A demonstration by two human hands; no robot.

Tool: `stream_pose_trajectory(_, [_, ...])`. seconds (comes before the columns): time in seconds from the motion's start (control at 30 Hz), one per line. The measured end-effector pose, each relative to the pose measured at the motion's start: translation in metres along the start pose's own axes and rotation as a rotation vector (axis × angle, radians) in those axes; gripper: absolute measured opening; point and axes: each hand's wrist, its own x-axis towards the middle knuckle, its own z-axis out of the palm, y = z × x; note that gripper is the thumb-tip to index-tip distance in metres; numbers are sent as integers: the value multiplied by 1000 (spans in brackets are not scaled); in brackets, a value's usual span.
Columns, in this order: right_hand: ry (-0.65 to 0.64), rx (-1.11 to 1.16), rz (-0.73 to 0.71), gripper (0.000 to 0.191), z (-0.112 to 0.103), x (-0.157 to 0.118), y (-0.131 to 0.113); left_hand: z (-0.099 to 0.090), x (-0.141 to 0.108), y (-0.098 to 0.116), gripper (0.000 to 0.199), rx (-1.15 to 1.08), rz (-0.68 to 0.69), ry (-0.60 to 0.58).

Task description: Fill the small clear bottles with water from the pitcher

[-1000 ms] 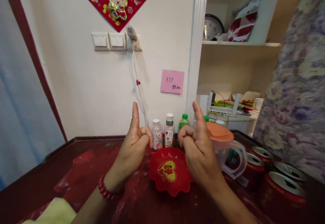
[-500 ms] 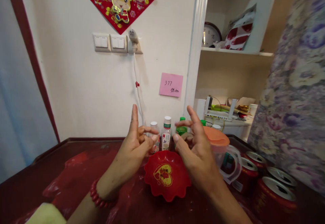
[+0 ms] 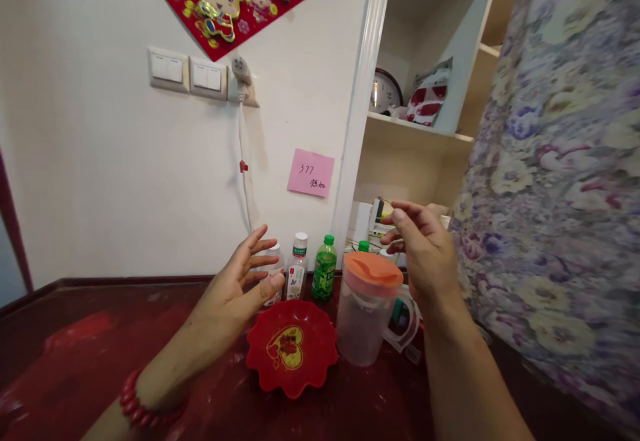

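Note:
My left hand [image 3: 245,284], a red bead bracelet [image 3: 131,404] on its wrist, hangs in the air with fingers spread and nothing in it. Just to its right is a red scalloped dish [image 3: 317,348] with a gold heart print. Over the right side of the table my right hand [image 3: 427,248] is raised, fingers loosely curved and apart, holding nothing I can see. Nearest to it stands a clear plastic pitcher [image 3: 363,328] with an orange lid. Behind the dish are a white-capped bottle [image 3: 296,278] and a green drink bottle [image 3: 325,274]. Another white-capped bottle is partly hidden by my left hand.
The dark red table [image 3: 150,321] meets the wall behind. A pink note [image 3: 311,173], switches [image 3: 167,68] and a plugged-in cord [image 3: 243,194] are on that wall. Shelves with a clock [image 3: 386,91] stand at the back right, beside a flowered curtain [image 3: 550,228].
My hands have moved apart, the left opening its fingers, the right shifting right and up past the pitcher. The view has turned right; my right arm now covers the cans.

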Motion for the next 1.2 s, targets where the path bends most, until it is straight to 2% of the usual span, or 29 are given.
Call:
stream_pose_trajectory(0.1, [-127, -146, 54, 57, -16, 14, 23, 0, 0, 1, 91, 8, -12, -21])
stream_pose_trajectory(0.17, [-171, -253, 85, 52, -32, 12, 42, 1, 0, 2, 89, 21, -10, -33])
stream_pose_trajectory(0.37, [-48, -409, 168, 59, -76, -27, 88, 2, 1, 0, 79, 29, -3, -60])
stream_pose_trajectory(0.47, [-7, -353, 230, 71, -82, -51, 100, 2, 1, 0, 77, 29, 1, -55])
stream_pose_trajectory(0.6, [42, -208, 331, 74, -71, -79, 107, 1, 1, 1, 79, 20, -3, -39])
stream_pose_trajectory(0.73, [70, -33, 400, 69, -54, -99, 110, 0, 1, 2, 74, 1, -2, -30])
stream_pose_trajectory(0.83, [169, 56, 400, 71, -49, -104, 109, -2, 1, 1, 69, -9, 2, -33])
stream_pose_trajectory(0.93, [255, 110, 387, 74, -53, -98, 99, -5, 1, -2, 67, -31, -7, -29])
stream_pose_trajectory(1.0, [266, 139, 380, 73, -56, -86, 85, -9, 2, -3, 67, -45, -11, -22])
stream_pose_trajectory(1.1, [174, 204, 380, 73, -51, -64, 59, -14, 3, -3, 74, -61, -1, -17])
stream_pose_trajectory(1.2, [-22, 269, 427, 73, -31, -52, 37, -19, 3, -3, 90, -109, 30, -81])
